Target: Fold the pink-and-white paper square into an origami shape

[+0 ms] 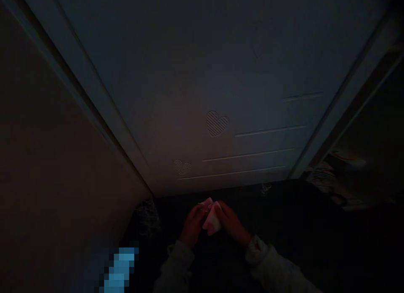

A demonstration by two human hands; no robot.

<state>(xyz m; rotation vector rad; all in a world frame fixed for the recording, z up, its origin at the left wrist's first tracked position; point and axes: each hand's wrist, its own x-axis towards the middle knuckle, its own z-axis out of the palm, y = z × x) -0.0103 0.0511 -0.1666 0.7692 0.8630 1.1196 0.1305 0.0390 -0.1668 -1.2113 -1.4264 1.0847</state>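
Low in the middle of this dim view, a small pinkish-white piece of soft material [212, 224], perhaps cloth or tissue, is held between both hands. My left hand [193, 224] grips it from the left with bent fingers. From the right, my right hand [232, 222] closes around its other side. A few small glints show near the left fingertips; I cannot make out what they are. Pale long sleeves cover both forearms. Part of the material is hidden behind the fingers.
A pale door [176, 95] with engraved hearts and lines stands ahead. A plain wall [57, 158] rises at left. Crumpled clear material [147, 217] lies on the dark floor [221, 263]. A pixelated blue patch [120, 270] is at lower left; dim clutter [341, 171] sits right.
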